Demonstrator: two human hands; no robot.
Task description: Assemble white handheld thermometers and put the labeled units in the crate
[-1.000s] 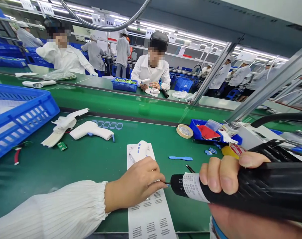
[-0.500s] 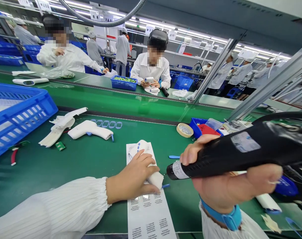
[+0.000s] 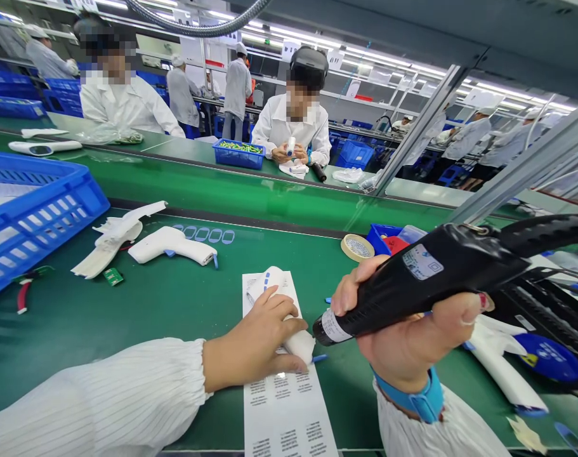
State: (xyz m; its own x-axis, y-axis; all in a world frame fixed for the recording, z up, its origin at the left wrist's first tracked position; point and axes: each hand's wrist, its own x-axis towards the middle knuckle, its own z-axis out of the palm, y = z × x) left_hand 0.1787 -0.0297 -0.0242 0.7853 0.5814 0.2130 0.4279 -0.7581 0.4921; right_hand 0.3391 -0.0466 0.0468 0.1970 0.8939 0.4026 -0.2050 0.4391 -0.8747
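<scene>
My left hand [image 3: 262, 339] is closed over a white gun-shaped thermometer [image 3: 302, 346], pressing it onto a printed label sheet [image 3: 289, 419]. Its fingers wrap the body; a blue trigger piece sticks out on the right. In my right hand [image 3: 403, 352] is a black electric screwdriver [image 3: 388, 298], tilted down to the left. Its nose is beside the thermometer's near end; whether the bit touches cannot be made out. Left of these lie another white thermometer [image 3: 162, 246], white shell parts [image 3: 110, 241] and a small green circuit board [image 3: 113, 277].
A blue basket [image 3: 86, 190] stands at the left edge. A tape roll [image 3: 358, 247] and a small blue bin [image 3: 378, 236] sit behind the screwdriver. Another white thermometer [image 3: 512, 381] lies at right. Across the bench, a co-worker [image 3: 291, 117] handles a white device.
My right hand has shifted slightly left, bringing the screwdriver's nose closer to the thermometer and tilting its body more steeply. My left hand stays in place. The co-worker opposite has turned the white device.
</scene>
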